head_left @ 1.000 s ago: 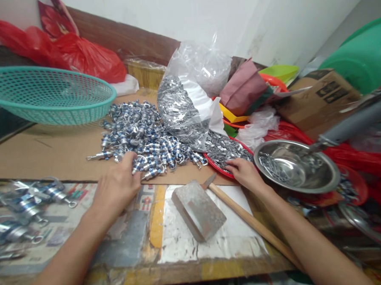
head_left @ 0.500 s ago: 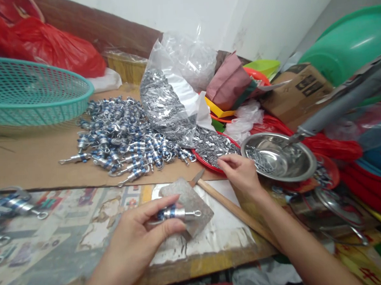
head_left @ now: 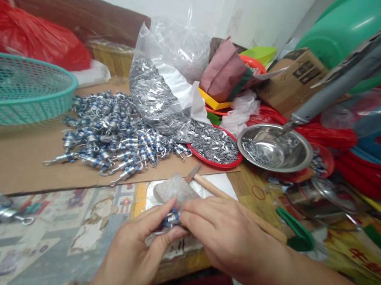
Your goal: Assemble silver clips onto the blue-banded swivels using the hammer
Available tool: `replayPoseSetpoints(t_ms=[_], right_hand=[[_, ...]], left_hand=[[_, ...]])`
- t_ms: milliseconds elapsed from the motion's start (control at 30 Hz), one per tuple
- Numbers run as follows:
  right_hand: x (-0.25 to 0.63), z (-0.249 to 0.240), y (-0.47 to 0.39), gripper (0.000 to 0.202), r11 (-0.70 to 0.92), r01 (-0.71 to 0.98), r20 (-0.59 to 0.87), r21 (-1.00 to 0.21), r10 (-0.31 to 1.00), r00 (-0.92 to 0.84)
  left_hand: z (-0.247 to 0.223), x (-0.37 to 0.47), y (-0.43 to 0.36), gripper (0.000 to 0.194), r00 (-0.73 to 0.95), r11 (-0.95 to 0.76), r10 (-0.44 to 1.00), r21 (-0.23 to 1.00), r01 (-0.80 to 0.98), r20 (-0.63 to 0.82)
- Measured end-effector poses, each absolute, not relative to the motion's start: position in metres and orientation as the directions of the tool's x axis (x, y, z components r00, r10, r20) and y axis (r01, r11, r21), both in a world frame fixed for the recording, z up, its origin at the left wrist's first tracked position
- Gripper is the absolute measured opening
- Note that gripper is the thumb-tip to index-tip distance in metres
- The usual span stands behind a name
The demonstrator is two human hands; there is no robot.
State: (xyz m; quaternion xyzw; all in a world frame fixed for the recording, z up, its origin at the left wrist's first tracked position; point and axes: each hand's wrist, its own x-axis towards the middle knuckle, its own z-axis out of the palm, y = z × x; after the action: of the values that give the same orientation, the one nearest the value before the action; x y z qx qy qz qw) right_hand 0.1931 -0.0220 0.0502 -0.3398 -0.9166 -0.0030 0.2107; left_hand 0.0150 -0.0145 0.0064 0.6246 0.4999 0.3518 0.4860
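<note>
Between thumb and fingers, my left hand (head_left: 141, 243) grips a silver and blue metal piece (head_left: 170, 219). My right hand (head_left: 217, 230) is closed at the piece's right end; its fingertips cover that end, and anything small in them is hidden. Just behind both hands lies a grey stone block (head_left: 174, 189). A wooden-handled hammer (head_left: 212, 187) slants beside it, its handle passing behind my right hand. Farther back, a red dish (head_left: 213, 147) holds many small silver clips. To its left is a heap of similar blue and silver pieces (head_left: 107, 130).
A clear bag (head_left: 156, 93) of clips leans behind the red dish. The steel bowl (head_left: 274, 151) stands to the right with small metal parts. A teal basket (head_left: 24, 89) is at the far left. A green tool-like object (head_left: 297, 230) lies at the right front.
My right hand has moved from the red dish, left and toward me, to the metal piece in my left hand. The view has shifted slightly.
</note>
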Motion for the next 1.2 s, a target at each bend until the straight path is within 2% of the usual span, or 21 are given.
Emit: replayPoseSetpoints(t_ms=[200, 300, 400, 467, 533, 633, 733, 833, 900, 1067, 1133, 1200], right_hand=[[0.194, 0.047, -0.024, 0.03, 0.746, 0.614, 0.381, -0.257, 0.662, -0.645], [0.195, 0.047, -0.025, 0.028, 0.742, 0.589, 0.387, -0.32, 0.67, -0.634], [0.194, 0.044, -0.028, 0.022, 0.728, 0.537, 0.45, -0.426, 0.685, -0.573], [0.192, 0.04, -0.03, 0.018, 0.729, 0.494, 0.512, -0.474, 0.685, -0.519], [0.191, 0.035, -0.032, 0.019, 0.763, 0.478, 0.584, -0.435, 0.643, -0.495], [0.19, 0.033, -0.033, 0.015, 0.818, 0.495, 0.669, -0.294, 0.546, -0.504], [0.192, 0.038, -0.033, 0.019, 0.831, 0.501, 0.668, -0.24, 0.516, -0.536], [0.194, 0.041, -0.035, 0.019, 0.815, 0.514, 0.639, -0.268, 0.549, -0.538], [0.194, 0.041, -0.036, 0.016, 0.787, 0.505, 0.628, -0.354, 0.601, -0.494], [0.187, 0.042, -0.035, 0.007, 0.64, 0.355, 0.571, -0.681, 0.768, -0.291], [0.184, 0.042, -0.032, 0.01, 0.505, 0.292, 0.471, -0.812, 0.863, -0.185], [0.181, 0.04, -0.03, 0.019, 0.276, 0.19, 0.263, -0.942, 0.96, -0.091]], left_hand=[[0.007, 0.024, -0.021, 0.034, 0.076, -0.061, 0.996, 0.979, 0.195, 0.047], [0.012, 0.026, -0.025, 0.016, 0.004, -0.067, 0.998, 0.98, 0.187, 0.067], [0.017, 0.024, -0.026, 0.007, -0.061, 0.026, 0.998, 0.987, 0.161, -0.016], [0.016, 0.021, -0.025, 0.005, -0.044, 0.123, 0.992, 0.99, 0.067, -0.12], [0.013, 0.019, -0.022, 0.007, 0.045, 0.213, 0.977, 0.975, -0.061, -0.21], [0.01, 0.017, -0.02, 0.018, 0.145, 0.257, 0.961, 0.955, -0.152, -0.235], [0.014, 0.017, -0.023, 0.018, 0.11, 0.207, 0.973, 0.977, -0.046, -0.201], [0.021, 0.018, -0.028, 0.016, 0.061, 0.199, 0.978, 0.98, 0.031, -0.2], [0.024, 0.018, -0.031, 0.014, 0.038, 0.167, 0.985, 0.983, 0.07, -0.17], [0.028, 0.02, -0.031, 0.013, 0.034, 0.041, 0.998, 0.994, 0.104, -0.045], [0.028, 0.022, -0.029, 0.011, 0.02, 0.085, 0.996, 0.994, 0.069, -0.087], [0.028, 0.026, -0.03, 0.006, -0.05, 0.18, 0.983, 0.983, 0.03, -0.178]])
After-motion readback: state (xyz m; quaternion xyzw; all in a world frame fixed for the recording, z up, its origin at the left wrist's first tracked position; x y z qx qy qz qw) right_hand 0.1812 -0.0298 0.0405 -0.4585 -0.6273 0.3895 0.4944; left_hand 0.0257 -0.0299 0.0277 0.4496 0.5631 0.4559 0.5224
